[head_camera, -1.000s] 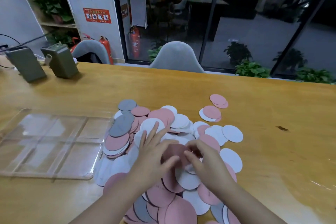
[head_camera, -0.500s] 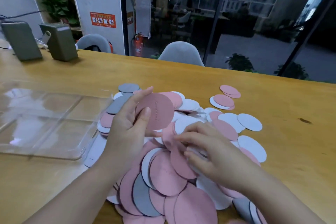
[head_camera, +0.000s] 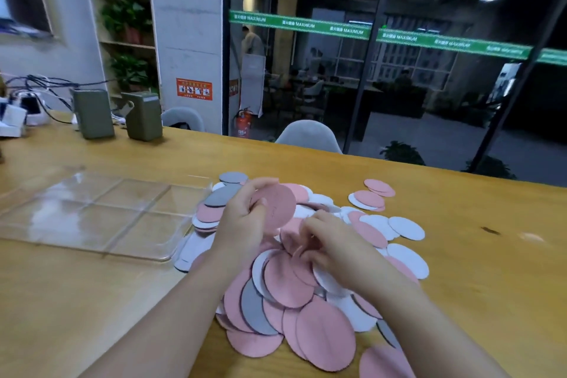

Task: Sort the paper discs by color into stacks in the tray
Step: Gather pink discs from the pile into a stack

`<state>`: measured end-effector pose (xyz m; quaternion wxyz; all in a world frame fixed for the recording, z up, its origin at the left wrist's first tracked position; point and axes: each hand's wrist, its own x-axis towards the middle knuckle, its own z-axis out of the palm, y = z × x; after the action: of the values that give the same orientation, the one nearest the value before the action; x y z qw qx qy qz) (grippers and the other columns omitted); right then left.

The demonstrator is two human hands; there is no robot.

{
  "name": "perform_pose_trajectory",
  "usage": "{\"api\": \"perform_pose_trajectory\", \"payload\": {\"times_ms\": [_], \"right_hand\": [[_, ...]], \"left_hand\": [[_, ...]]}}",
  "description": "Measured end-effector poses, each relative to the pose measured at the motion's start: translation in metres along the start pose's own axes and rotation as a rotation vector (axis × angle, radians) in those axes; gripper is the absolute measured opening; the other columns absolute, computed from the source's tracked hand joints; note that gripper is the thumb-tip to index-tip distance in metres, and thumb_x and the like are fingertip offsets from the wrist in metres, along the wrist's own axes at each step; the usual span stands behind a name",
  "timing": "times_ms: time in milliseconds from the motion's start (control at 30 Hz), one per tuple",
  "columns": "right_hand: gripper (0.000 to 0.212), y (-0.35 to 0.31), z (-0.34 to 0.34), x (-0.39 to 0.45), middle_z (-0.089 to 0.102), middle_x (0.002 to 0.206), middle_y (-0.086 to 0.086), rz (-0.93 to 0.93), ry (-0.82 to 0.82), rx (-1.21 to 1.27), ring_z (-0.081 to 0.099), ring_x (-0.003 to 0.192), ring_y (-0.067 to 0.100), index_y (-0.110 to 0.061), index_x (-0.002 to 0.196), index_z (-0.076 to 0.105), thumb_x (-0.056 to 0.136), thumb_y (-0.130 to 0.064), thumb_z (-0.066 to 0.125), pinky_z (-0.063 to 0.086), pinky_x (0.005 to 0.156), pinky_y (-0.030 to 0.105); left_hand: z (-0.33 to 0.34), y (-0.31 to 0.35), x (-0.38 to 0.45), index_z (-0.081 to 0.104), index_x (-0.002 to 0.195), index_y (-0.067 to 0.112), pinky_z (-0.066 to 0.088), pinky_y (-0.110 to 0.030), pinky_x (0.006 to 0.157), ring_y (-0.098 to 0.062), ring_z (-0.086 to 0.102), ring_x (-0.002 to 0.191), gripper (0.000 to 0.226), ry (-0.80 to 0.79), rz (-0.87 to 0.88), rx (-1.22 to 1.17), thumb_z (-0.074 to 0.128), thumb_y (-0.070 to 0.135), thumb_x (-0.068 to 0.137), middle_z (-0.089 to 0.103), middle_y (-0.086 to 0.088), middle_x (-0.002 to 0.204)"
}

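Note:
A loose pile of pink, white and grey paper discs [head_camera: 291, 294] covers the wooden table in front of me. My left hand [head_camera: 242, 224] holds a pink disc [head_camera: 277, 205] upright above the pile, fingers curled round its edge. My right hand [head_camera: 331, 250] is low over the pile's middle and pinches another pink disc [head_camera: 302, 250] at its edge. A clear plastic tray [head_camera: 92, 215] with divided compartments lies to the left of the pile, with no discs in it.
Two grey-green boxes [head_camera: 93, 113] [head_camera: 144, 116] stand at the back left beside cables and small devices [head_camera: 21, 110]. A few stray pink and white discs [head_camera: 372, 196] lie to the back right. Grey chairs [head_camera: 308, 135] stand behind the table's far edge.
My left hand has lifted a pink disc off the pile and keeps it raised. My right hand has shifted over the pile and now pinches another pink disc. The camera has tilted upward.

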<state>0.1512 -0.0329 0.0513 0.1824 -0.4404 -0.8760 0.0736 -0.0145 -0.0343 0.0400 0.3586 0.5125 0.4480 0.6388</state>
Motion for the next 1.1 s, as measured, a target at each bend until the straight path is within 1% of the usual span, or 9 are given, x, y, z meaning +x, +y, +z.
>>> {"api": "perform_pose_trajectory", "payload": {"times_ms": [100, 200, 300, 467, 633, 700, 767, 967, 1100], "right_hand": [[0.011, -0.002, 0.002, -0.003, 0.05, 0.074, -0.015, 0.053, 0.165, 0.153, 0.049, 0.071, 0.003, -0.018, 0.081, 0.056, 0.083, -0.009, 0.062, 0.037, 0.067, 0.022], [0.012, -0.008, 0.012, -0.009, 0.061, 0.07, -0.008, 0.19, 0.348, 0.403, 0.056, 0.066, 0.005, -0.017, 0.077, 0.059, 0.086, -0.01, 0.063, 0.042, 0.062, 0.017], [0.011, -0.017, 0.014, -0.012, 0.064, 0.068, 0.004, 0.283, 0.496, 0.733, 0.059, 0.057, 0.009, -0.009, 0.077, 0.06, 0.088, -0.006, 0.062, 0.044, 0.053, 0.012], [0.015, -0.019, 0.025, -0.011, 0.067, 0.072, 0.003, 0.375, 0.474, 0.99, 0.062, 0.065, 0.014, -0.014, 0.078, 0.065, 0.09, -0.009, 0.059, 0.052, 0.064, 0.028], [0.033, 0.003, 0.021, -0.006, 0.043, 0.117, -0.028, 0.239, 0.355, 0.348, 0.037, 0.103, -0.004, -0.041, 0.11, 0.047, 0.085, -0.03, 0.065, 0.032, 0.081, 0.002], [0.065, 0.01, 0.025, -0.003, 0.03, 0.126, -0.028, 0.244, 0.169, 0.107, 0.023, 0.115, 0.002, -0.04, 0.131, 0.035, 0.073, -0.064, 0.053, 0.023, 0.094, 0.008], [0.081, 0.012, 0.029, -0.001, 0.03, 0.131, -0.02, 0.253, 0.096, -0.053, 0.018, 0.118, 0.005, -0.036, 0.136, 0.035, 0.065, -0.074, 0.037, 0.018, 0.097, 0.02], [0.052, 0.011, 0.026, 0.001, 0.036, 0.109, -0.017, 0.301, 0.094, 0.035, 0.026, 0.104, 0.007, -0.032, 0.115, 0.045, 0.074, -0.055, 0.067, 0.021, 0.078, 0.025], [0.058, 0.015, 0.024, 0.011, 0.039, 0.13, -0.009, 0.33, -0.003, 0.06, 0.041, 0.113, 0.018, -0.029, 0.101, 0.047, 0.059, -0.059, 0.073, 0.037, 0.084, 0.033]], "left_hand": [[-0.006, -0.003, -0.005, 0.065, 0.101, 0.038, 0.055, -0.043, 0.084, -0.001, 0.055, 0.109, 0.048, -0.042, 0.032, 0.067, 0.035, 0.002, 0.096, 0.061, 0.02, 0.112], [-0.01, -0.003, -0.012, 0.065, 0.103, 0.035, 0.056, -0.03, 0.071, 0.006, 0.06, 0.092, 0.037, -0.124, 0.023, 0.013, 0.038, 0.011, 0.1, 0.061, 0.011, 0.115], [-0.011, -0.002, -0.014, 0.063, 0.106, 0.044, 0.052, -0.036, 0.087, -0.002, 0.061, 0.1, 0.023, -0.267, 0.079, 0.067, 0.053, 0.035, 0.087, 0.066, 0.02, 0.105], [-0.008, -0.006, -0.017, 0.054, 0.111, 0.057, 0.052, -0.034, 0.092, -0.001, 0.058, 0.105, 0.052, -0.338, 0.142, 0.261, 0.056, 0.009, 0.091, 0.059, 0.03, 0.11], [-0.017, -0.006, -0.007, 0.06, 0.104, 0.055, 0.059, -0.037, 0.062, -0.02, 0.066, 0.07, 0.056, -0.173, 0.054, 0.097, 0.046, 0.002, 0.096, 0.057, 0.03, 0.106], [-0.02, -0.007, -0.004, 0.061, 0.103, 0.051, 0.059, -0.043, 0.061, -0.03, 0.067, 0.066, 0.052, -0.12, 0.072, 0.077, 0.045, 0.002, 0.097, 0.056, 0.034, 0.102], [-0.02, -0.007, -0.003, 0.062, 0.103, 0.048, 0.059, -0.045, 0.064, -0.032, 0.065, 0.076, 0.05, -0.093, 0.084, 0.085, 0.044, 0.002, 0.097, 0.056, 0.036, 0.097], [-0.016, -0.008, -0.005, 0.062, 0.106, 0.041, 0.059, -0.028, 0.064, -0.001, 0.057, 0.097, 0.047, -0.087, 0.096, 0.093, 0.04, 0.001, 0.097, 0.052, 0.044, 0.093], [-0.016, -0.007, -0.006, 0.06, 0.102, 0.043, 0.059, -0.028, 0.063, 0.004, 0.056, 0.087, 0.047, -0.097, 0.119, 0.108, 0.04, 0.0, 0.097, 0.05, 0.047, 0.087]]}}
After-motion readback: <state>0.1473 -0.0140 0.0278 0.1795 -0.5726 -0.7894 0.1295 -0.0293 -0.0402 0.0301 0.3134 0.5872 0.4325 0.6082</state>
